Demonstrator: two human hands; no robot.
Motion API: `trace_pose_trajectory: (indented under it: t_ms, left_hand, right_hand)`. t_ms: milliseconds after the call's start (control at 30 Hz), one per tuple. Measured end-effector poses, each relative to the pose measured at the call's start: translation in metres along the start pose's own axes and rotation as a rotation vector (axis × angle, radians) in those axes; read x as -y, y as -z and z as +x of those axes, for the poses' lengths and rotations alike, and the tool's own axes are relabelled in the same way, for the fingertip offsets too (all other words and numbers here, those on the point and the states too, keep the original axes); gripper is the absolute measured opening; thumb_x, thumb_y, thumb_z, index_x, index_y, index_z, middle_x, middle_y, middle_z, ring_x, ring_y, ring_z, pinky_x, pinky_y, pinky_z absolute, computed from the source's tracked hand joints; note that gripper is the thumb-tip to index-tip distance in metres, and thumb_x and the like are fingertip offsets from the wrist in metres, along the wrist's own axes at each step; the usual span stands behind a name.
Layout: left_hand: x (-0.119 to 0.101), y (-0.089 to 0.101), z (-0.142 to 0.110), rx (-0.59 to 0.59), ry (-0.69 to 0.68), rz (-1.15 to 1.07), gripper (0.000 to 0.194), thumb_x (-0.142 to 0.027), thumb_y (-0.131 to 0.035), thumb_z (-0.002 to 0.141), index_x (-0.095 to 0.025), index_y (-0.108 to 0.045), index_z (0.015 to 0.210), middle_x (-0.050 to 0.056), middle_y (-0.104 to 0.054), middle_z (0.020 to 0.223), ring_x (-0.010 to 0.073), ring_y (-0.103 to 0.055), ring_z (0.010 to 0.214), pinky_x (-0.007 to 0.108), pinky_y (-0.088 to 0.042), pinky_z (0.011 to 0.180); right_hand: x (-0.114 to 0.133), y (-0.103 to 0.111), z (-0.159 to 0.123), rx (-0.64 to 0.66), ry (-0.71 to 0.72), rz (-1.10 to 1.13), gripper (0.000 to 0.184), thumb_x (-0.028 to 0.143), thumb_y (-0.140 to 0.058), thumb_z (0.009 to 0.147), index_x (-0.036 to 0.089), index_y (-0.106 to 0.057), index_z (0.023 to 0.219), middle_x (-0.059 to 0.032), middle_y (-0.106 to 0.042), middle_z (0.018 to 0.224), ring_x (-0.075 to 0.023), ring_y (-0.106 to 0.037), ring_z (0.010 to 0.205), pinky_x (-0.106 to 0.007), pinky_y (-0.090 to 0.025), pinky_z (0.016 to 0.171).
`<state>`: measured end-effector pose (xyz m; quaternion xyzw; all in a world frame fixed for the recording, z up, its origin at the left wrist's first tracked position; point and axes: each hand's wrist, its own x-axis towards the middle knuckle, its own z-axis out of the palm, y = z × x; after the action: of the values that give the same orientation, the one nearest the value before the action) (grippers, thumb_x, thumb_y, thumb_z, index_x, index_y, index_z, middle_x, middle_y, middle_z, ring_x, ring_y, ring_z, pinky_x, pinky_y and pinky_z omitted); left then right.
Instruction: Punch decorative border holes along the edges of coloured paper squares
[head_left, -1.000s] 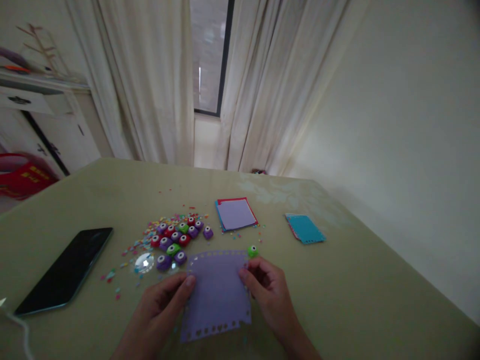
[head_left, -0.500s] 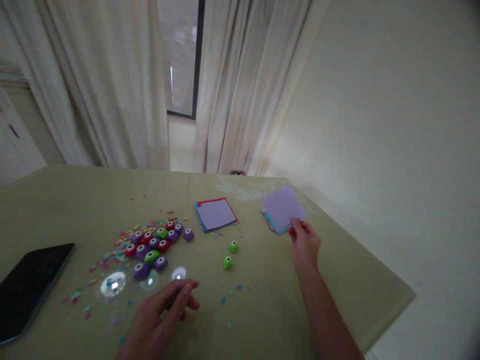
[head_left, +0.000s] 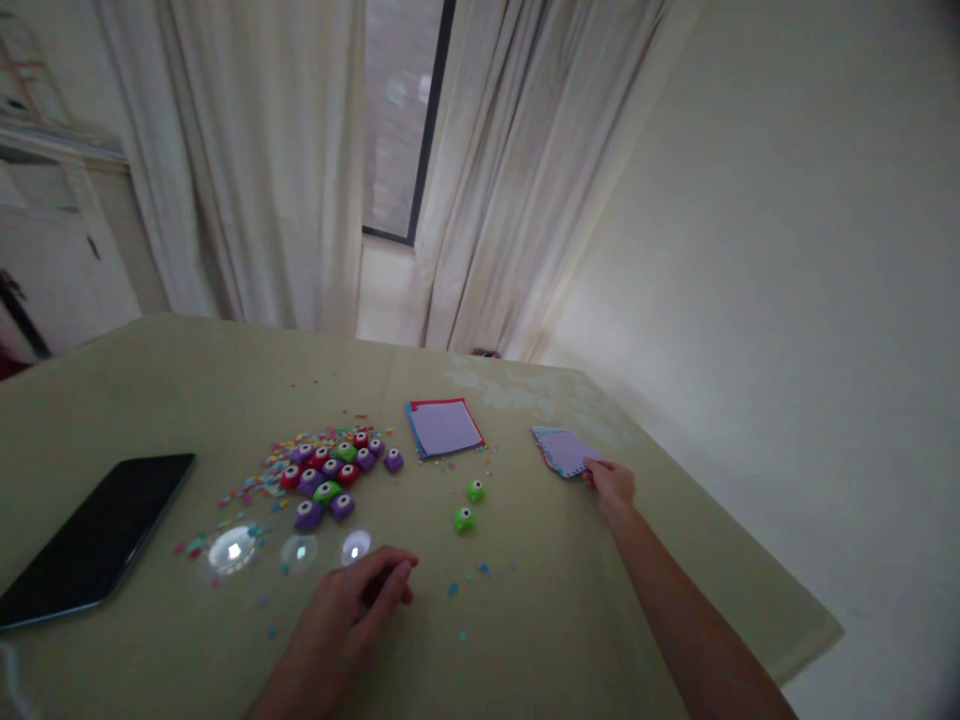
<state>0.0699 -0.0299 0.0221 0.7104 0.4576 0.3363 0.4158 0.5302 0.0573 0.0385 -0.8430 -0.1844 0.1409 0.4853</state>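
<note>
My right hand [head_left: 611,484] pinches the near corner of a purple paper sheet [head_left: 564,452], which lies over the right-hand pile with blue edges peeking out below it. My left hand [head_left: 367,597] hovers over the near part of the table, fingers curled in toward the thumb, and I see nothing in it. Ahead of it are two green one-eyed toy pieces [head_left: 465,519]. To its left is a cluster of purple, red and green one-eyed pieces [head_left: 331,467]. Farther back sits another stack of paper squares [head_left: 448,429], purple on top, with red and blue edges.
A dark tablet [head_left: 97,535] lies at the left of the table [head_left: 225,365]. Small coloured paper bits [head_left: 259,487] are scattered around the cluster. Clear round discs [head_left: 232,549] reflect light in front of it. A wall [head_left: 787,300] runs along the right side, with curtains [head_left: 285,170] behind.
The purple sheet in my right hand has come down from a raised tilt to lie on the right-hand pile. My left hand's fingers have drawn closer together. The view has shifted slightly left.
</note>
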Motion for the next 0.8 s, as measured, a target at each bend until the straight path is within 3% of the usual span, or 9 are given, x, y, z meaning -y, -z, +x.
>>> trace_pose_trajectory:
  t_ms: [100,200,267,333,467,567,633,800]
  left_hand:
    - [0.003,-0.003,-0.002,-0.008,-0.116,0.145,0.037,-0.044,-0.049,0.107,-0.025,-0.080,0.104,0.005,-0.080,0.091,0.0227,-0.076,0.082,0.032,-0.058,0.075]
    - [0.009,-0.008,-0.004,-0.001,-0.282,0.297,0.025,-0.032,-0.055,0.105,-0.026,-0.079,0.106,0.006,-0.081,0.100,0.0246,-0.076,0.095,0.037,-0.060,0.089]
    - [0.013,-0.010,-0.006,0.025,-0.378,0.379,0.022,-0.028,-0.062,0.101,-0.028,-0.078,0.116,0.005,-0.081,0.115,0.0271,-0.076,0.108,0.041,-0.060,0.099]
    - [0.014,-0.012,-0.008,0.072,-0.440,0.451,0.034,-0.030,-0.067,0.100,-0.031,-0.072,0.134,0.006,-0.076,0.136,0.0305,-0.072,0.123,0.047,-0.057,0.107]
    - [0.006,-0.027,-0.010,0.267,-0.513,0.523,0.064,-0.050,-0.067,0.102,-0.027,-0.052,0.160,0.012,-0.053,0.167,0.0370,-0.057,0.148,0.057,-0.048,0.120]
    - [-0.008,-0.053,-0.002,0.456,-0.597,0.499,0.084,-0.062,-0.070,0.097,-0.022,-0.043,0.166,0.015,-0.038,0.175,0.0388,-0.044,0.157,0.060,-0.036,0.128]
    - [-0.018,-0.076,0.011,0.476,-0.654,0.455,0.084,-0.065,-0.064,0.100,-0.022,-0.039,0.168,0.014,-0.031,0.178,0.0372,-0.035,0.162,0.059,-0.027,0.132]
    - [-0.040,-0.125,0.048,0.429,-0.726,0.434,0.065,-0.056,-0.054,0.108,-0.018,-0.050,0.162,0.017,-0.051,0.167,0.0358,-0.047,0.155,0.055,-0.036,0.128]
  right_hand:
    - [0.004,0.001,-0.007,-0.103,0.147,-0.077,0.030,0.033,-0.079,0.093,0.015,-0.068,0.114,-0.0097,-0.071,0.107,-0.0259,-0.068,0.098,-0.042,-0.056,0.090]
    - [0.008,-0.006,-0.026,-0.047,0.375,-0.112,0.039,0.035,-0.079,0.083,0.014,-0.068,0.113,-0.0081,-0.067,0.093,-0.0292,-0.062,0.093,-0.043,-0.051,0.090]
    - [0.007,-0.012,-0.047,0.103,0.535,-0.122,0.035,0.043,-0.074,0.083,0.017,-0.071,0.107,-0.0041,-0.065,0.085,-0.0262,-0.061,0.084,-0.040,-0.051,0.086]
    - [0.003,-0.017,-0.073,0.298,0.675,-0.128,0.034,0.050,-0.071,0.086,0.020,-0.074,0.099,-0.0028,-0.066,0.082,-0.0234,-0.061,0.078,-0.036,-0.052,0.081]
    - [-0.009,-0.018,-0.117,0.594,0.850,-0.133,0.040,0.055,-0.066,0.096,0.022,-0.077,0.115,-0.0080,-0.077,0.108,-0.0247,-0.070,0.097,-0.038,-0.055,0.091]
    - [-0.011,-0.018,-0.129,0.709,0.925,-0.149,0.040,0.051,-0.059,0.103,0.022,-0.074,0.127,-0.0116,-0.076,0.124,-0.0271,-0.069,0.114,-0.044,-0.052,0.105]
    - [-0.004,-0.022,-0.130,0.794,0.987,-0.149,0.042,0.051,-0.060,0.104,0.023,-0.073,0.133,-0.0129,-0.073,0.133,-0.0284,-0.066,0.123,-0.047,-0.049,0.112]
    - [0.038,-0.039,-0.144,1.093,1.246,-0.267,0.059,0.055,-0.081,0.091,0.026,-0.071,0.141,-0.0139,-0.060,0.156,-0.0314,-0.054,0.146,-0.049,-0.038,0.126]
